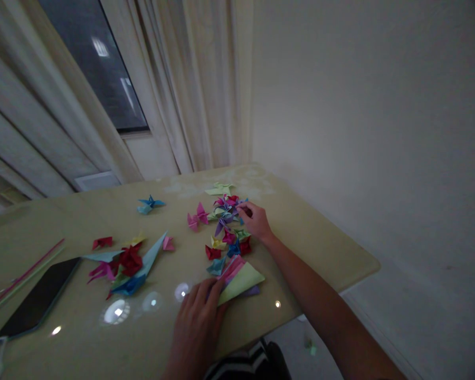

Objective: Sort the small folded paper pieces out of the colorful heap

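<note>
My left hand (198,322) lies flat near the table's front edge, its fingers spread on a small stack of coloured paper sheets (241,278) with a yellow-green sheet on top. My right hand (255,220) reaches further back into a heap of small folded paper flowers (226,211). Its fingers are curled and pinched at the heap's right side on a piece I cannot make out. More folded pieces (230,244), red, blue, yellow and pink, lie between the two hands.
The beige table (320,248) meets a white wall on the right and curtains with a dark window behind. At the left lie a cluster of folded paper shapes (129,264), a blue paper flower (150,203), a dark phone (39,303) and thin sticks (21,278).
</note>
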